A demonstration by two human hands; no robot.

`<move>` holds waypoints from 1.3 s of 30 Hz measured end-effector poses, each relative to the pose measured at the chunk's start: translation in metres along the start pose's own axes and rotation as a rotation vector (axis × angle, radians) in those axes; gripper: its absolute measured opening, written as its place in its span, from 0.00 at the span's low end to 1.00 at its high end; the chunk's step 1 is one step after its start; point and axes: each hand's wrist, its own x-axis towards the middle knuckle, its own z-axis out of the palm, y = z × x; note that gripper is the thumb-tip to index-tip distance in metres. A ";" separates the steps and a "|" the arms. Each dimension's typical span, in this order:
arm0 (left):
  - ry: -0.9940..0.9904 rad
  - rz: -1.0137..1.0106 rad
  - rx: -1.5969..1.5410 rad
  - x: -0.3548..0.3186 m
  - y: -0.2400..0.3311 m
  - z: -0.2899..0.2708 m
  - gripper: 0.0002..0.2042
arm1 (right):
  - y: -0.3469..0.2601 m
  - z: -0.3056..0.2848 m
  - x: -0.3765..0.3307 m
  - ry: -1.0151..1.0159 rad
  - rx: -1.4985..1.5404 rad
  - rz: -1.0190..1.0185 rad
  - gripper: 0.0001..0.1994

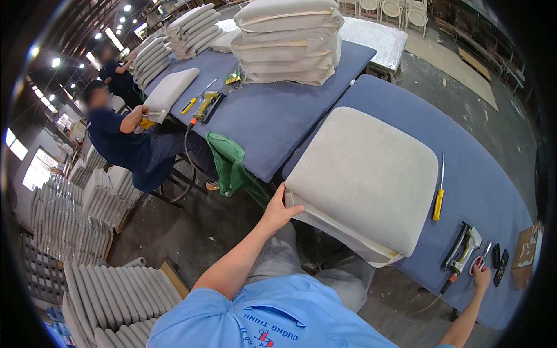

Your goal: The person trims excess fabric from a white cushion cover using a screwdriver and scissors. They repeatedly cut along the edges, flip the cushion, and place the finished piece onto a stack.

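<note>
A light grey padded seat cushion (365,174) lies on the blue-covered table in front of me, its near edge overhanging. Loose fabric hangs along that edge. My left hand (278,210) grips the cushion's near left corner, thumb apart from the fingers. Far to the right, my right hand (480,278) has its fingers closed at the handles of a small pair of scissors (486,249), whose blades point away from me. Just left of the scissors lies a staple gun (464,249) with an air hose. A yellow-handled screwdriver (439,203) rests between the cushion and the staple gun.
Dark objects (499,264) and a cardboard box (527,255) lie beyond my right hand. A tall cushion stack (287,43) stands on the adjoining table (261,122). Green cloth (226,159) hangs there. A seated co-worker (125,130) handles another cushion. More cushions (119,290) are stacked at lower left.
</note>
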 end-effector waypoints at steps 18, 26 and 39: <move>0.209 0.178 0.180 0.008 -0.012 0.012 0.35 | -0.224 -0.009 -0.111 -0.448 0.728 -0.266 0.19; 0.208 0.082 0.216 -0.057 -0.034 0.014 0.41 | -0.419 -0.046 -0.220 -1.062 0.716 -0.543 0.28; 0.484 0.480 0.309 -0.042 -0.052 0.007 0.10 | -0.457 -0.022 -0.267 -1.500 0.639 -0.491 0.21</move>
